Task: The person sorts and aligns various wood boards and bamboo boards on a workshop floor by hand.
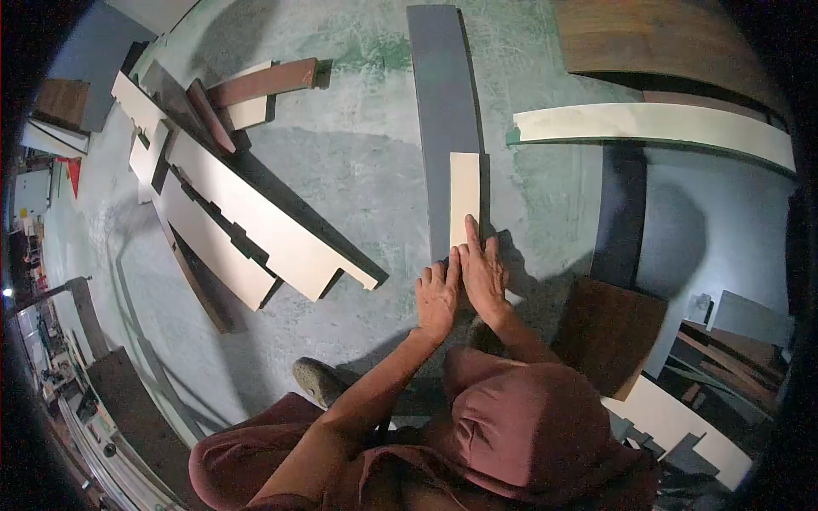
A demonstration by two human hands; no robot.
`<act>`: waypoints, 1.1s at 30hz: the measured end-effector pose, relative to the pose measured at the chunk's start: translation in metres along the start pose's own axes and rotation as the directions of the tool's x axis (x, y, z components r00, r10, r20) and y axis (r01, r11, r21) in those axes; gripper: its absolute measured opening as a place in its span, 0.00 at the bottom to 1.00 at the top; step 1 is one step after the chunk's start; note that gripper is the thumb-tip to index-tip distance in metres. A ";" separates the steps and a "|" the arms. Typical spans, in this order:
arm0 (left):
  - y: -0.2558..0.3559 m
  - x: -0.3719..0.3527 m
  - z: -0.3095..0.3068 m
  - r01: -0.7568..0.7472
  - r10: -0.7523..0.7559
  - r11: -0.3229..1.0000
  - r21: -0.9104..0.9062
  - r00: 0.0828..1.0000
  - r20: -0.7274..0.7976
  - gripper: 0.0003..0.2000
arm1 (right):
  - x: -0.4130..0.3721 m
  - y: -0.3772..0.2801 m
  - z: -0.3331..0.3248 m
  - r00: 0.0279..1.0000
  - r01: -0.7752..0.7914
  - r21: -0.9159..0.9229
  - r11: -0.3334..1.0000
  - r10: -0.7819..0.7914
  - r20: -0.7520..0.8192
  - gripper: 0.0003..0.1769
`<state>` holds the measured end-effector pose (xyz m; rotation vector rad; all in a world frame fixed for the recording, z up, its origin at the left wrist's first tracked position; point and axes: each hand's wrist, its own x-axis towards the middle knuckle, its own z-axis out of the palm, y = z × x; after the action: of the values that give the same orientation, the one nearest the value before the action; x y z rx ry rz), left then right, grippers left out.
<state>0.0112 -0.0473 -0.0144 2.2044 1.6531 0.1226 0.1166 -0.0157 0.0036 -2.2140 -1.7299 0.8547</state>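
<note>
A narrow cream strip (464, 183) lies lengthwise on the long dark grey board (440, 81), along its right side near my end. My right hand (486, 277) is at the strip's near end, with its index finger stretched along the top face and the other fingers bent by the right edge. Beside it, my left hand (437, 298) has its fingers curled at the near ends of the strip and board. Its index fingertip meets the strip's lower left corner and touches my right hand. Both thumbs are mostly hidden.
White notched panels (247, 226) and reddish-brown strips (264, 81) lie to the left. On the right are a long cream board (648, 123), a wood-grain panel (665, 38) and a dark brown piece (615, 328). My shoe (317, 379) rests on the worn green-grey floor (341, 187).
</note>
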 end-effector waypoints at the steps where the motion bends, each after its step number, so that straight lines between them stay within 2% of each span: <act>1: -0.001 0.007 0.000 -0.007 0.007 1.000 0.008 1.000 0.001 0.29 | 0.008 0.001 0.000 0.999 0.026 -0.022 0.999 -0.027 -0.033 0.31; 7: -0.001 0.081 -0.012 0.001 0.001 0.999 0.033 0.998 -0.055 0.30 | 0.081 -0.011 -0.014 0.996 0.012 -0.059 0.998 -0.017 -0.083 0.30; 11: -0.004 0.151 -0.024 0.035 -0.032 0.999 0.035 0.996 -0.088 0.29 | 0.149 -0.016 -0.027 0.981 0.058 -0.076 0.995 -0.071 -0.183 0.28; 13: -0.006 0.186 -0.026 0.043 -0.033 0.997 0.064 0.988 -0.149 0.29 | 0.185 -0.017 -0.033 0.948 0.144 -0.146 0.979 -0.179 -0.264 0.27; 19: -0.019 0.278 -0.032 0.093 -0.070 0.990 0.110 0.977 -0.200 0.28 | 0.275 -0.034 -0.052 0.957 0.156 -0.086 0.984 -0.172 -0.234 0.27; 23: -0.027 0.327 -0.045 0.102 -0.078 0.987 0.127 0.981 -0.180 0.27 | 0.321 -0.047 -0.062 0.959 0.139 -0.083 0.987 -0.155 -0.237 0.26; 25: -0.032 0.349 -0.048 0.107 -0.084 0.986 0.124 0.981 -0.176 0.26 | 0.342 -0.052 -0.062 0.945 0.117 -0.096 0.989 -0.140 -0.294 0.24; 27: -0.038 0.366 -0.049 0.113 -0.087 0.985 0.132 0.978 -0.190 0.26 | 0.364 -0.052 -0.056 0.949 0.105 -0.095 0.990 -0.129 -0.287 0.23; 29: -0.038 0.374 -0.057 0.085 -0.055 0.984 0.159 0.981 -0.186 0.24 | 0.382 -0.051 -0.044 0.840 0.082 -0.219 0.972 -0.185 -0.510 0.25; 31: -0.041 0.373 -0.054 0.092 -0.060 0.979 0.181 0.983 -0.176 0.24 | 0.381 -0.052 -0.045 0.859 0.108 -0.179 0.978 -0.182 -0.478 0.23; 33: -0.042 0.367 -0.049 0.054 -0.005 0.978 0.203 0.972 -0.237 0.25 | 0.375 -0.052 -0.048 0.879 0.120 -0.206 0.971 -0.201 -0.433 0.23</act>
<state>0.0700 0.3196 -0.0415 2.3957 1.9025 0.2198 0.1552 0.3596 -0.0500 -2.1072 -1.7652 0.1299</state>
